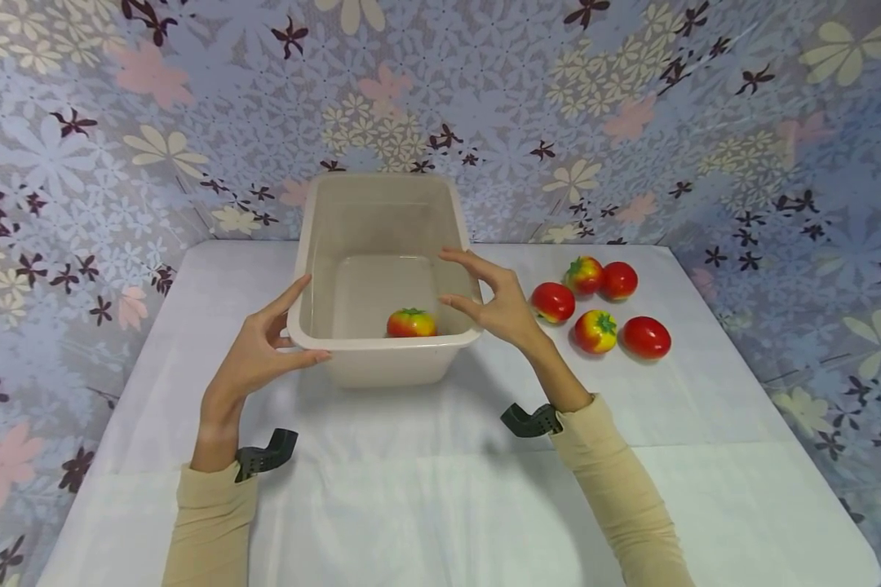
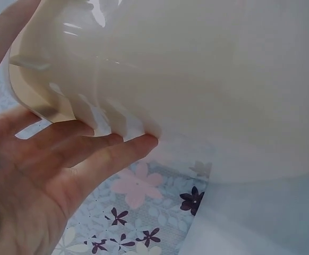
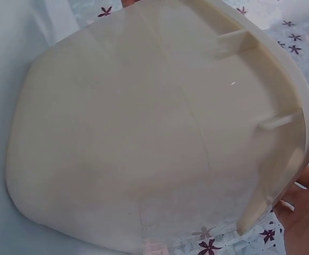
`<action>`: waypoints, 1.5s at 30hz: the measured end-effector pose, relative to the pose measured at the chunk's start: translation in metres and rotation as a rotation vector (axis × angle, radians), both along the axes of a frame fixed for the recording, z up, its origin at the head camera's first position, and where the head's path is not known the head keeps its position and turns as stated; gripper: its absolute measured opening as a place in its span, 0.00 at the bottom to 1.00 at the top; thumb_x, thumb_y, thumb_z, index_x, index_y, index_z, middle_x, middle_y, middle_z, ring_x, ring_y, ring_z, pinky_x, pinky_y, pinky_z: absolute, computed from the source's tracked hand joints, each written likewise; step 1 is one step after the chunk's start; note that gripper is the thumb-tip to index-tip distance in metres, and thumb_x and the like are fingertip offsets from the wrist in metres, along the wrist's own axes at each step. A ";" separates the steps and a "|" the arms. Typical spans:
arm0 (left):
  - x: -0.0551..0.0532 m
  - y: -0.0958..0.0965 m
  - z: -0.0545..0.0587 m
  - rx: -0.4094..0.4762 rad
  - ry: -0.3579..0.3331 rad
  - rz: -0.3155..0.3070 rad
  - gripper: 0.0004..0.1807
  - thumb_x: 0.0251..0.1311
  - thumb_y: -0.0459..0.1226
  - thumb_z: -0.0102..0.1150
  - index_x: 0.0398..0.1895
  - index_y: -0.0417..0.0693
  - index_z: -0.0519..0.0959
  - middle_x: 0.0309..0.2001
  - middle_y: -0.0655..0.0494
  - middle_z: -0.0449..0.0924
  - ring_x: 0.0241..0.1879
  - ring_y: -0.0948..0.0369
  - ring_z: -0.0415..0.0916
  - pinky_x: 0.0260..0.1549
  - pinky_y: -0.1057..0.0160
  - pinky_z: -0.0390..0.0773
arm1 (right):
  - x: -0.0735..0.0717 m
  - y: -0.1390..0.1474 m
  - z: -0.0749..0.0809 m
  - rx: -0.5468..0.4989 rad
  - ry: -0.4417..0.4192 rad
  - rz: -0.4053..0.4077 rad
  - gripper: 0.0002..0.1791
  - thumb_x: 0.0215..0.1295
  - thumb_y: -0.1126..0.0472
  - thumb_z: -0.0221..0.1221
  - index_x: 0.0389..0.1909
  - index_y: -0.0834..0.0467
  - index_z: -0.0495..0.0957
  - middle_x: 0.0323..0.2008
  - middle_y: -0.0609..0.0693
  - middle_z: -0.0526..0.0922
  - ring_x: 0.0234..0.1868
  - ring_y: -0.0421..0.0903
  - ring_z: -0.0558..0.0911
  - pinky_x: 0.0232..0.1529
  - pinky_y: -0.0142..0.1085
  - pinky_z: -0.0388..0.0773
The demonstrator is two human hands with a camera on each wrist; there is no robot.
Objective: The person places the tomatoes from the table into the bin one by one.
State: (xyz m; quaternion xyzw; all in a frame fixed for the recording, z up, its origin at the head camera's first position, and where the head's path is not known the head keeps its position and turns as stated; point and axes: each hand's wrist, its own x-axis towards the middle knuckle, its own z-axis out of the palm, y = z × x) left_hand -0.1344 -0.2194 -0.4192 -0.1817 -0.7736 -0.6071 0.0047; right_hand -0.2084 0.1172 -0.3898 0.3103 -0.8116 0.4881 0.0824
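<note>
A pale beige plastic bin (image 1: 378, 368) stands on the table's white cloth. My left hand (image 1: 253, 350) grips its near left corner, thumb along the front rim and fingers on the side. In the left wrist view, the fingers (image 2: 128, 151) press against the bin's outer wall. My right hand (image 1: 502, 306) reaches over the right rim, thumb and forefinger spread apart above the inside, nothing between them. Its other fingers are hidden in the head view. One red and yellow toy tomato (image 1: 411, 323) lies on the bin's floor near the front wall.
Several toy tomatoes lie on the cloth right of the bin, among them a plain red one (image 1: 646, 337) and a red-yellow one (image 1: 595, 332). A flowered curtain (image 1: 382, 81) hangs behind the table. Dark wrist mounts (image 1: 266, 456) sit at both sleeves.
</note>
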 end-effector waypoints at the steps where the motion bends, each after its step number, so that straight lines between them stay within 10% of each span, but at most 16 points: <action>1: -0.001 0.000 0.000 0.002 0.000 0.002 0.55 0.47 0.25 0.72 0.77 0.53 0.53 0.77 0.46 0.50 0.64 0.52 0.68 0.43 0.71 0.82 | -0.001 0.000 -0.001 -0.006 0.002 0.003 0.30 0.56 0.66 0.69 0.62 0.60 0.75 0.64 0.56 0.76 0.70 0.51 0.68 0.73 0.48 0.59; 16: -0.002 -0.005 -0.001 0.014 -0.017 -0.025 0.54 0.48 0.25 0.71 0.78 0.52 0.52 0.78 0.48 0.48 0.67 0.54 0.66 0.42 0.71 0.82 | 0.011 0.009 0.011 -0.151 -0.033 -0.019 0.27 0.55 0.77 0.65 0.59 0.72 0.74 0.64 0.67 0.72 0.70 0.58 0.66 0.72 0.57 0.56; 25: -0.005 -0.003 -0.006 0.041 0.007 -0.036 0.54 0.47 0.23 0.71 0.77 0.52 0.54 0.77 0.47 0.48 0.67 0.43 0.62 0.44 0.70 0.82 | -0.008 0.043 -0.021 -0.364 -0.023 -0.069 0.27 0.57 0.79 0.61 0.60 0.71 0.72 0.61 0.66 0.74 0.68 0.47 0.71 0.72 0.44 0.61; 45: 0.000 -0.006 -0.001 0.021 0.005 -0.020 0.54 0.46 0.23 0.71 0.76 0.55 0.56 0.77 0.48 0.50 0.64 0.62 0.68 0.43 0.69 0.82 | -0.027 0.108 -0.043 -0.544 -0.029 -0.297 0.28 0.57 0.77 0.63 0.61 0.71 0.72 0.60 0.59 0.78 0.67 0.52 0.71 0.72 0.45 0.60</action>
